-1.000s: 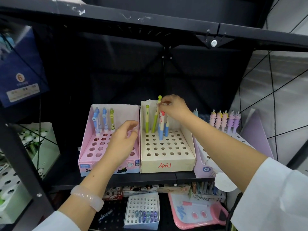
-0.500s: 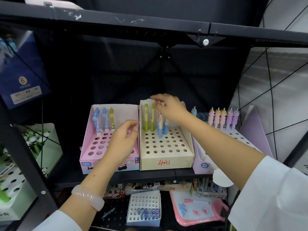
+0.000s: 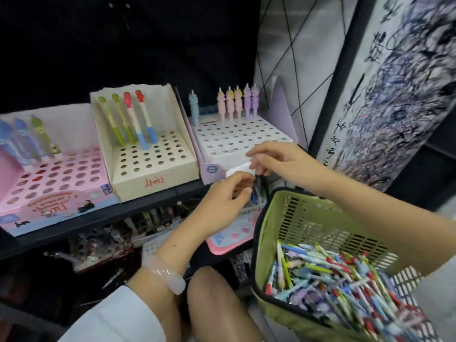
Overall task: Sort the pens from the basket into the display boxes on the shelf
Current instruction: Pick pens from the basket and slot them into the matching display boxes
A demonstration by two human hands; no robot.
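Green basket (image 3: pixel 276 233) of pens (image 3: pixel 333 275) sits below-right of both hands, right hand (image 3: pixel 276 159) nearer, left hand (image 3: pixel 229 198) and right pinching a white tag (image 3: pixel 240 170), no pen held, boxes (image 3: pixel 153 154) up-left.

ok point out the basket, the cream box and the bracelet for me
basket (image 3: pixel 267 233): head view, on its green left wall.
cream box (image 3: pixel 158 180): head view, on its front face near the red writing.
bracelet (image 3: pixel 164 274): head view, on the pale band at the left wrist.
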